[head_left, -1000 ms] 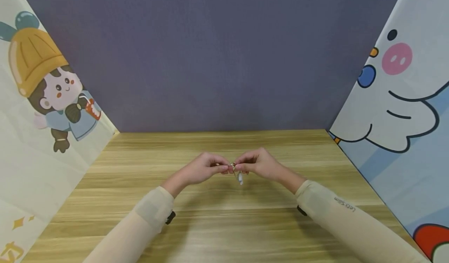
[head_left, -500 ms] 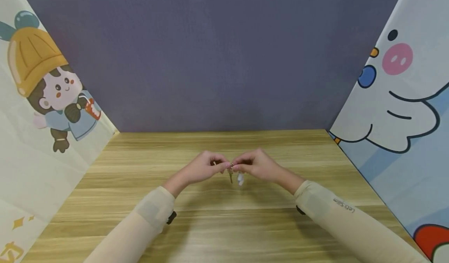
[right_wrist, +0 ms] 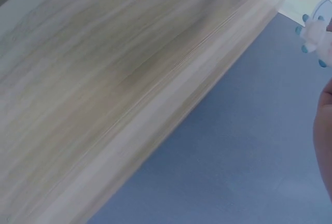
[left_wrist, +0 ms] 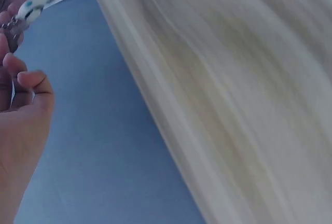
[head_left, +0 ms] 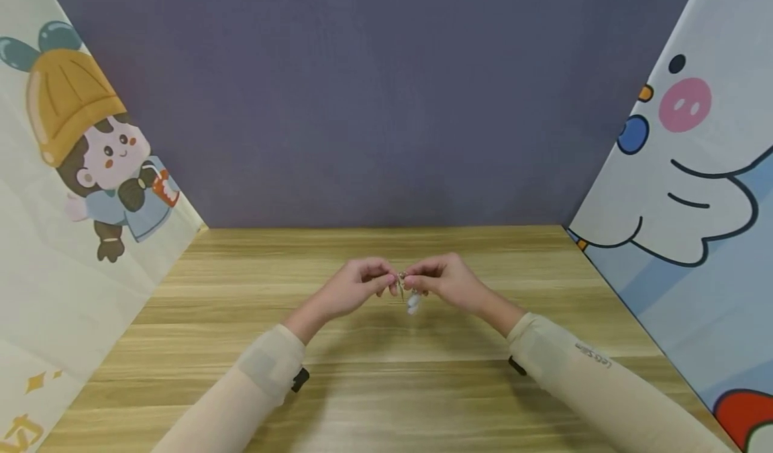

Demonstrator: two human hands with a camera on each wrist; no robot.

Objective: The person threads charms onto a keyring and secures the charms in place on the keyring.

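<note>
Both hands meet above the table at its middle, fingertips close together over a small keychain [head_left: 401, 277] with a metal ring. My left hand [head_left: 356, 285] pinches its left side between thumb and fingers. From the other side, my right hand [head_left: 449, 282] pinches the ring. A thin brass-coloured key [head_left: 402, 292] dangles between the fingertips. Below the right fingers hangs a white charm [head_left: 413, 303]; in the left wrist view the charm [left_wrist: 39, 5] shows teal spots. The right wrist view catches the same spotted charm [right_wrist: 315, 33] at its edge, most of the hand being cut off.
The wood-grain table [head_left: 386, 386] spreads under both forearms. A dark grey-blue panel [head_left: 386, 104] rises behind it. Cartoon-printed side panels stand at left [head_left: 60, 292] and right [head_left: 664, 292]. Pale sleeves cover both forearms, with dark wrist-worn pieces beneath them.
The hands have stayed together, shifting slightly and parting a little at the fingertips. The key and charm have swung and turned between them. The head view has tilted slightly.
</note>
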